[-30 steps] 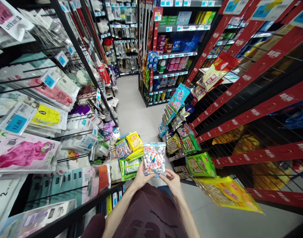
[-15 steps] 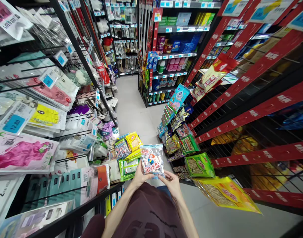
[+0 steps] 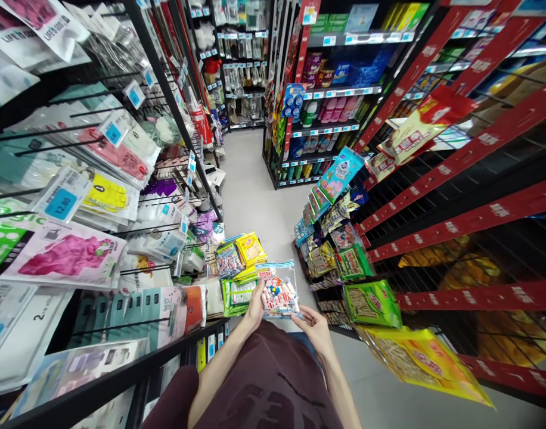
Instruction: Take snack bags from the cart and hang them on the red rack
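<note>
A clear bag of wrapped candy (image 3: 278, 292), with red lettering, a cartoon figure and a blue-striped top, is held in front of my body. My left hand (image 3: 255, 307) grips its left edge, the thumb lying along the front. At the bottom right corner, my right hand (image 3: 312, 325) pinches the bag between thumb and fingers. Just beyond and left of it is a pile of snack packets: a yellow packet (image 3: 250, 247), a dark multicoloured packet (image 3: 229, 260) and a green packet (image 3: 237, 297).
Hanging glove packs (image 3: 70, 253) crowd the left rack. On the right, a green snack bag (image 3: 372, 304) and a yellow snack bag (image 3: 427, 360) jut from a wire rack with red strips (image 3: 478, 298). A grey floor aisle (image 3: 250, 173) leads to stocked shelves (image 3: 326, 128).
The camera view has swung left, so the racks appear farther right. Both hands keep hold of the candy bag, which stays at about the same place before my body.
</note>
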